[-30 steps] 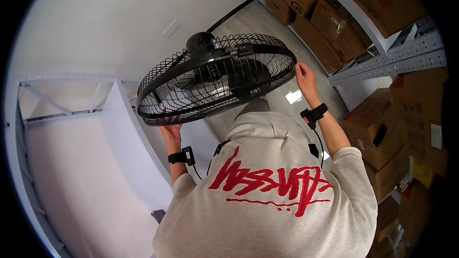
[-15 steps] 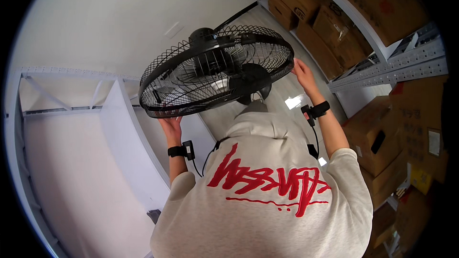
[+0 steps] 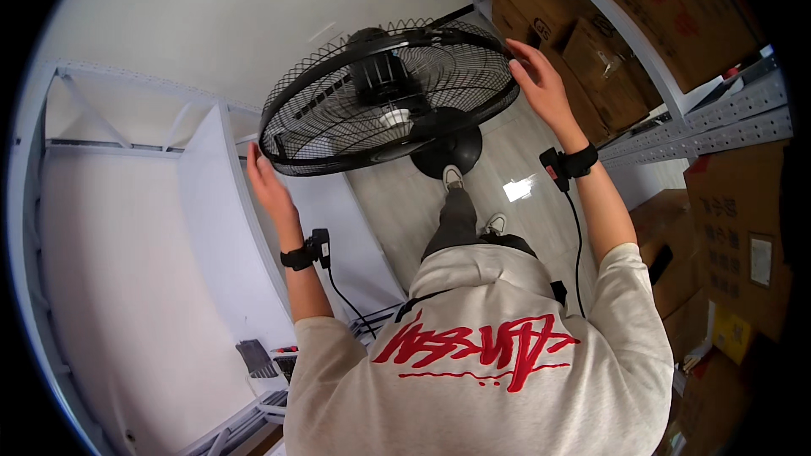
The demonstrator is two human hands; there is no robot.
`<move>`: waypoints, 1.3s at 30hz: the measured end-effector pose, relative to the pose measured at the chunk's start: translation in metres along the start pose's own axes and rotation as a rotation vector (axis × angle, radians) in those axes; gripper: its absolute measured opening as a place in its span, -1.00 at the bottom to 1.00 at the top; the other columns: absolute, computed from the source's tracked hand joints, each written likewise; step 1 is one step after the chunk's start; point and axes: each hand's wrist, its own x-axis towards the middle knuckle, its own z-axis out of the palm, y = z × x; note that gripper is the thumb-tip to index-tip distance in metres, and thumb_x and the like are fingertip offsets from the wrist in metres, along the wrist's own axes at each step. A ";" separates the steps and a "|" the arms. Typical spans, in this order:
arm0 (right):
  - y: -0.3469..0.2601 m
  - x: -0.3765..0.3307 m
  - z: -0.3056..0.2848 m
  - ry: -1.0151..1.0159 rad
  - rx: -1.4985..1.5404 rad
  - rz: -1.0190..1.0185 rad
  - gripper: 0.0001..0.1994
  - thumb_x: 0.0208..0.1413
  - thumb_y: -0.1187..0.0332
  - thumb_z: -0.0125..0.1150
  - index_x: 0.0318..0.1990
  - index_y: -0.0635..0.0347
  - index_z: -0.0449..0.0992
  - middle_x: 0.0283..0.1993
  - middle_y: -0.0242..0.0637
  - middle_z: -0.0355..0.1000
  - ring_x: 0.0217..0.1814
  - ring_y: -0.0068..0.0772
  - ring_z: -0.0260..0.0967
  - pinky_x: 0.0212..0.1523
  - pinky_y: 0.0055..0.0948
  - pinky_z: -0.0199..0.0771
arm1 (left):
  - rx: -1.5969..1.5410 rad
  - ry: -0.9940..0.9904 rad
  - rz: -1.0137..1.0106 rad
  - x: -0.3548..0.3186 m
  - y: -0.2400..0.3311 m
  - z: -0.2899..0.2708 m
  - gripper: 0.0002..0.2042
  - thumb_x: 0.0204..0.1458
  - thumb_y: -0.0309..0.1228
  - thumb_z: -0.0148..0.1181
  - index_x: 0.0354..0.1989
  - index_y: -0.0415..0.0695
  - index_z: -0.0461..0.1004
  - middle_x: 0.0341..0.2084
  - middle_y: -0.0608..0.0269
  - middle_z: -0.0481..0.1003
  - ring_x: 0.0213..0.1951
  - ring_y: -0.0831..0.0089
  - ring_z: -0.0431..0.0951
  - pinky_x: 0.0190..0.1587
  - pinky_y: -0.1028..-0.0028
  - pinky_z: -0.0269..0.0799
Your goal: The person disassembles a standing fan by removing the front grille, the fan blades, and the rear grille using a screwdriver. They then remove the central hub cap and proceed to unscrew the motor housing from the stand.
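- My left hand (image 3: 270,190) and right hand (image 3: 547,89) were loosely spread at either side of a black fan (image 3: 380,84).
- It stood on the floor (image 3: 541,236), near a shoe (image 3: 453,176).
- Uneven pushing, I judged, could topple it.

The pale grey floor (image 3: 536,236) bears the round black fan base (image 3: 466,152) between its left and right edges; one light shoe (image 3: 496,224) rests nearer the right edge.

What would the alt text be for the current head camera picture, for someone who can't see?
A person's left hand and right hand are at opposite edges of a black caged fan with a round base. White shelving stands at left, cardboard boxes at right.
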 end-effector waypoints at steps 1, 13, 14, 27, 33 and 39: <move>-0.016 0.004 0.013 0.005 -0.004 -0.009 -0.63 0.21 0.25 0.24 0.13 0.14 0.49 0.13 -0.29 0.43 0.14 -0.40 0.41 0.10 -0.44 0.39 | 0.122 -0.015 0.129 0.011 0.016 -0.003 -0.54 0.30 -0.25 -0.01 0.29 -0.23 0.27 0.26 0.07 0.30 0.28 0.22 0.29 0.32 0.26 0.13; -0.069 0.019 0.021 -0.074 -0.060 -0.137 -0.72 0.10 0.26 0.36 -0.17 0.28 0.53 -0.18 -0.31 0.44 -0.21 -0.46 0.39 -0.14 -0.50 0.42 | 0.468 -0.250 0.812 0.027 0.167 0.109 -0.72 0.01 -0.32 0.34 -0.10 -0.12 0.60 -0.19 0.21 0.48 -0.14 0.22 0.45 -0.06 0.30 0.35; -0.072 0.019 0.020 -0.090 -0.076 -0.131 -0.72 0.10 0.26 0.37 -0.19 0.29 0.52 -0.20 -0.31 0.43 -0.24 -0.46 0.38 -0.16 -0.50 0.42 | 0.457 -0.228 0.839 0.030 0.169 0.112 -0.77 0.00 -0.29 0.36 -0.19 -0.08 0.62 -0.29 0.26 0.44 -0.19 0.26 0.41 -0.10 0.31 0.32; -0.055 0.012 0.024 0.073 -0.191 -0.420 -0.73 -0.02 0.34 0.44 -0.27 0.26 0.48 -0.28 -0.20 0.41 -0.27 -0.17 0.34 -0.26 -0.34 0.37 | 0.439 -0.303 0.799 0.037 0.169 0.122 -0.79 -0.06 -0.29 0.40 -0.29 -0.08 0.60 -0.38 0.31 0.36 -0.25 0.29 0.35 -0.18 0.34 0.27; -0.049 0.007 0.026 0.017 0.001 -0.247 -0.74 0.00 0.40 0.42 -0.23 0.27 0.47 -0.23 -0.25 0.37 -0.26 -0.33 0.33 -0.22 -0.45 0.38 | 0.419 -0.232 0.912 0.032 0.166 0.127 -0.78 -0.12 -0.35 0.42 -0.30 -0.09 0.58 -0.36 0.27 0.38 -0.27 0.26 0.37 -0.22 0.33 0.28; -0.051 0.003 0.028 -0.001 0.061 -0.209 -0.77 0.03 0.42 0.39 -0.22 0.28 0.47 -0.19 -0.30 0.34 -0.24 -0.44 0.32 -0.18 -0.51 0.39 | 0.448 -0.228 0.905 0.030 0.165 0.124 -0.78 -0.13 -0.37 0.42 -0.30 -0.09 0.56 -0.36 0.25 0.38 -0.26 0.24 0.37 -0.20 0.31 0.28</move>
